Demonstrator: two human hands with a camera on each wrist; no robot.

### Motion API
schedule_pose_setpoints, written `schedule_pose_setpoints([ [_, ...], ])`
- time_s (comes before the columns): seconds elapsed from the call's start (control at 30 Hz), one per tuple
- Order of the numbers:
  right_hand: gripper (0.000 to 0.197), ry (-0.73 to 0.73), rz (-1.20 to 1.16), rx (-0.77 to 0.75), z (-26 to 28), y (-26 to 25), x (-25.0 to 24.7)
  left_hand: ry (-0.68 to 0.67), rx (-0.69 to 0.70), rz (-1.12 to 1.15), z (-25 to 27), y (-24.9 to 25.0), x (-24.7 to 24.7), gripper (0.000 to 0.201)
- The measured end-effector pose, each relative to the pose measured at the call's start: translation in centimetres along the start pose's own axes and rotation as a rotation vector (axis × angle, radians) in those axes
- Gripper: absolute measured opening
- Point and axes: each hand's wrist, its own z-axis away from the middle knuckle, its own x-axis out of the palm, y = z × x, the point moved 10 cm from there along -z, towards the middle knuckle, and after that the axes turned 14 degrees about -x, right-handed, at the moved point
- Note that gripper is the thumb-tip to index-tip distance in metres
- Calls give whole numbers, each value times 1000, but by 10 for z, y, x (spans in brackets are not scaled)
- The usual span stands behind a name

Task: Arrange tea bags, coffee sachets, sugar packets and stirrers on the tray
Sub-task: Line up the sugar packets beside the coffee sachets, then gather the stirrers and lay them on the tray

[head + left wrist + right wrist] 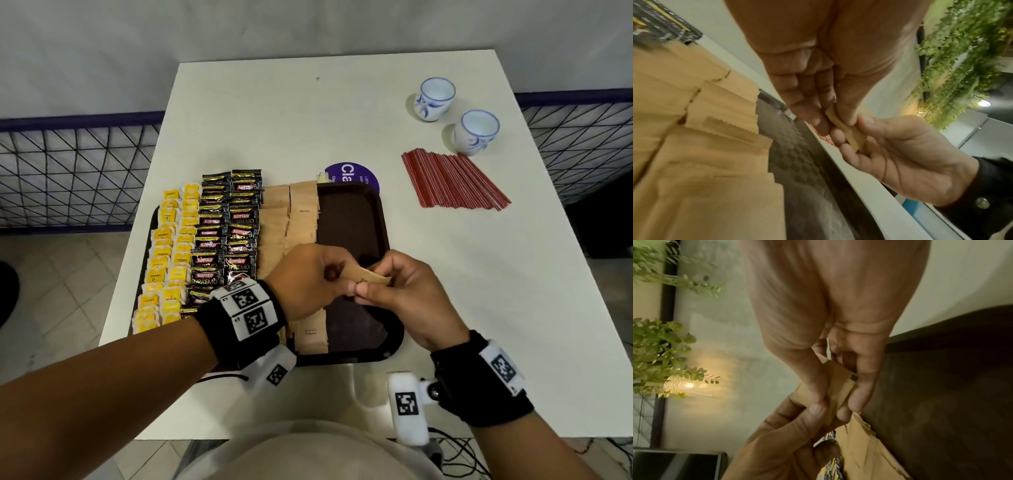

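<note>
A dark brown tray (356, 219) lies on the white table. It holds rows of yellow tea bags (168, 253), black coffee sachets (229, 222) and brown sugar packets (294, 212). Above the tray's bare right part, my left hand (318, 277) and right hand (400, 287) both pinch one brown sugar packet (366, 275) between thumbs and fingers. The same sugar packet (846, 131) shows in the left wrist view, and in the right wrist view the sugar packet (838, 382) sits between the fingers. Red stirrers (452, 178) lie in a pile on the table, right of the tray.
Two white-and-blue cups (435, 99) (476, 132) stand at the far right of the table. A purple round sticker (352, 173) peeks out behind the tray. A wire mesh fence (75, 171) runs behind the table on both sides.
</note>
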Motion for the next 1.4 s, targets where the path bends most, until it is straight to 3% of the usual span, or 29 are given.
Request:
schedule_pose_setpoints([
  [0.1, 21, -94, 174, -39, -3, 4, 7, 18, -12, 8, 5, -6, -13, 14],
  [0.17, 17, -119, 266, -36, -2, 8, 3, -20, -28, -135, 11, -15, -22, 13],
  [0.37, 9, -39, 248, 13, 1, 15, -25, -163, -239, -374, 35, -70, -48, 15],
  [0.5, 13, 26, 394, -33, -1, 17, -38, -223, -319, -407, 45, -89, -40, 17],
  [0.83, 14, 70, 523, -15, 0, 20, -45, -156, -269, -594, 48, -98, -33, 10],
  [0.97, 18, 173, 579, 13, -9, 4, -70, -70, -198, -669, 50, -94, -37, 22],
  [1.03, 28, 272, 663, -1, -21, -14, -94, -32, -195, -608, 52, -92, -45, 21],
  [1.17, 71, 411, 905, 8, -65, -55, -148, 65, -204, -461, 51, -87, -76, 14],
  [1.27, 106, 426, 1035, 216, -100, -56, -184, 115, -204, -444, 47, -82, -90, 11],
  [1.4, 132, 414, 1073, 425, -136, -39, -208, 91, -168, -459, 39, -78, -92, 14],
])
